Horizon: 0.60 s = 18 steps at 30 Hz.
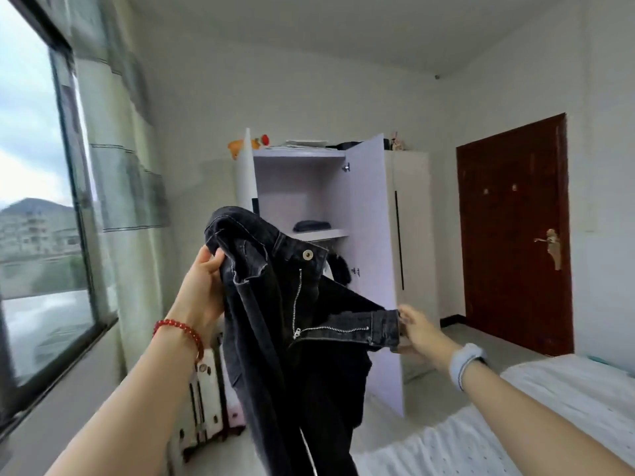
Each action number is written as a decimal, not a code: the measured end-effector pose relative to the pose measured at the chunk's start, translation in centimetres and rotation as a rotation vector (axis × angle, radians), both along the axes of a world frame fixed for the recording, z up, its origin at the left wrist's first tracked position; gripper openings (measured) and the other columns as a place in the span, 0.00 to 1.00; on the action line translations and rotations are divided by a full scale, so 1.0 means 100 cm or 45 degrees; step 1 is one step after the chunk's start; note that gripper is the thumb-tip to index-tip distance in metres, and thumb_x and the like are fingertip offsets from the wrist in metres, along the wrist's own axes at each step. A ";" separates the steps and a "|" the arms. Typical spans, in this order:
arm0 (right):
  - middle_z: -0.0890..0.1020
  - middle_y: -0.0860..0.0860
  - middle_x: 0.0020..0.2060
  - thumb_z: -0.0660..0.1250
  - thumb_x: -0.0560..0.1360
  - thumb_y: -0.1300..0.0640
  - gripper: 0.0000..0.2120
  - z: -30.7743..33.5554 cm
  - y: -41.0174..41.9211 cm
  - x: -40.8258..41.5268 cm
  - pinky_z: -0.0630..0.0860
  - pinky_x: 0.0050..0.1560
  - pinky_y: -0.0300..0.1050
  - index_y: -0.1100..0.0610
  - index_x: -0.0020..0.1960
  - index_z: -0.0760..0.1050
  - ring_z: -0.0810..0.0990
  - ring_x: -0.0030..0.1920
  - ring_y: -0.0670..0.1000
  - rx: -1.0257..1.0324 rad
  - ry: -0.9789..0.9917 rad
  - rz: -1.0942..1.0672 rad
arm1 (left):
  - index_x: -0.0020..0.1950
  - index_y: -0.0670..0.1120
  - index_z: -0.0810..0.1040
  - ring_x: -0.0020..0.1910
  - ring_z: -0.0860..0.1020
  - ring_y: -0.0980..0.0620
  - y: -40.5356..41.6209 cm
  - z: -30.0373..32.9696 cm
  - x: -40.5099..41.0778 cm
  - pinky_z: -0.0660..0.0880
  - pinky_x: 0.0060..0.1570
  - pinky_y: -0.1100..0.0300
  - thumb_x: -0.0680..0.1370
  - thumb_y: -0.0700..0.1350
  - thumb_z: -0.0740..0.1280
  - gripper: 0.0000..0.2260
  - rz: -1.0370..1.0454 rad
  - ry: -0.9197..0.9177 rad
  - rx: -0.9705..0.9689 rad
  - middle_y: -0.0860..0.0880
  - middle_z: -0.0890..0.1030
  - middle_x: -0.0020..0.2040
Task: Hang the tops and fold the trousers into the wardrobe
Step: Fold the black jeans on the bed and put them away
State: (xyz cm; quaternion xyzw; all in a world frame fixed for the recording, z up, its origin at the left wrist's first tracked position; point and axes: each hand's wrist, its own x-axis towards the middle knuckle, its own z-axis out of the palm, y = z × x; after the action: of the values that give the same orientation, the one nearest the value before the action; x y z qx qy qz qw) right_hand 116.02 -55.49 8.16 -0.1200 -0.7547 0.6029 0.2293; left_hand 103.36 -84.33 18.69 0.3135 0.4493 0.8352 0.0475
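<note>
Black denim jeans point(275, 304) held up in mid-air before open wardrobe point(367, 235), fly unzipped, button undone, legs hanging. Left hand point(202, 286) grasps waistband at one side; right hand point(417, 329) pinches other waistband end, pulled out wide. Step judged: spreading trousers ahead of fold. Next move likely: bring waistband ends together, align legs, fold on bed point(515, 424). One dark folded garment point(311, 225) already on wardrobe shelf point(324, 233). No readable brand, label or writing.
</note>
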 end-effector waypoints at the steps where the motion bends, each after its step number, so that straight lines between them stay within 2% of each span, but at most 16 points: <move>1: 0.76 0.55 0.43 0.62 0.78 0.59 0.04 0.017 -0.013 -0.004 0.80 0.38 0.48 0.58 0.45 0.70 0.76 0.42 0.53 -0.083 0.026 0.028 | 0.52 0.52 0.74 0.35 0.82 0.56 -0.012 0.008 -0.002 0.78 0.31 0.62 0.82 0.39 0.52 0.14 0.056 0.003 0.010 0.52 0.83 0.40; 2: 0.77 0.56 0.42 0.59 0.79 0.60 0.04 0.032 -0.022 -0.010 0.81 0.36 0.47 0.59 0.46 0.70 0.77 0.41 0.53 -0.132 0.071 0.032 | 0.50 0.52 0.74 0.33 0.81 0.57 -0.022 0.015 -0.004 0.77 0.29 0.64 0.82 0.38 0.52 0.14 0.106 0.000 0.021 0.52 0.82 0.39; 4: 0.75 0.55 0.37 0.62 0.78 0.60 0.06 0.067 -0.041 -0.022 0.80 0.34 0.45 0.58 0.43 0.69 0.76 0.36 0.51 -0.144 0.180 -0.006 | 0.49 0.52 0.74 0.30 0.80 0.58 -0.044 0.033 -0.010 0.77 0.28 0.65 0.81 0.35 0.51 0.16 0.199 0.010 0.043 0.53 0.82 0.37; 7: 0.72 0.53 0.32 0.67 0.75 0.61 0.10 0.116 -0.069 -0.038 0.73 0.39 0.47 0.56 0.37 0.67 0.72 0.34 0.50 -0.068 0.407 -0.111 | 0.48 0.50 0.73 0.32 0.80 0.54 -0.070 0.056 -0.022 0.78 0.29 0.62 0.79 0.32 0.52 0.16 0.413 -0.006 0.019 0.48 0.78 0.41; 9: 0.77 0.55 0.38 0.67 0.74 0.60 0.05 0.147 -0.092 -0.048 0.75 0.44 0.49 0.59 0.45 0.71 0.76 0.38 0.52 -0.028 0.535 -0.144 | 0.49 0.48 0.72 0.37 0.77 0.50 -0.081 0.071 -0.028 0.77 0.34 0.57 0.77 0.29 0.51 0.17 0.595 0.001 -0.036 0.45 0.76 0.44; 12: 0.78 0.56 0.48 0.68 0.74 0.56 0.10 0.193 -0.128 -0.061 0.77 0.52 0.52 0.58 0.53 0.70 0.79 0.47 0.54 0.060 0.699 -0.223 | 0.54 0.49 0.69 0.40 0.74 0.51 -0.098 0.096 -0.033 0.74 0.42 0.54 0.76 0.31 0.48 0.18 0.835 0.003 -0.024 0.48 0.73 0.43; 14: 0.75 0.51 0.46 0.66 0.75 0.55 0.11 0.216 -0.149 -0.066 0.74 0.49 0.48 0.57 0.54 0.68 0.76 0.46 0.50 0.095 0.793 -0.252 | 0.55 0.50 0.69 0.42 0.73 0.50 -0.109 0.111 -0.032 0.74 0.49 0.51 0.76 0.32 0.47 0.18 0.912 -0.015 0.025 0.50 0.73 0.43; 16: 0.71 0.47 0.42 0.64 0.77 0.56 0.12 0.229 -0.170 -0.073 0.68 0.47 0.42 0.58 0.57 0.66 0.72 0.42 0.46 0.142 0.878 -0.256 | 0.55 0.50 0.72 0.40 0.73 0.51 -0.123 0.118 -0.026 0.75 0.47 0.52 0.77 0.36 0.49 0.17 0.908 -0.061 0.128 0.48 0.75 0.44; 18: 0.70 0.46 0.40 0.62 0.78 0.56 0.14 0.227 -0.185 -0.082 0.66 0.45 0.41 0.60 0.60 0.65 0.71 0.39 0.45 0.250 0.856 -0.239 | 0.46 0.48 0.75 0.38 0.74 0.51 -0.132 0.110 -0.017 0.73 0.39 0.56 0.78 0.46 0.54 0.11 0.814 -0.111 0.156 0.47 0.77 0.43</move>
State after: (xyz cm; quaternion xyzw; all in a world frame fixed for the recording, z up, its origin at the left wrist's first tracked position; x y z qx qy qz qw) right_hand 107.78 -73.95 30.89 0.0387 -0.6771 0.5096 0.5294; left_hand 101.66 -97.58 29.67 0.1229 0.4713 0.8460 -0.2168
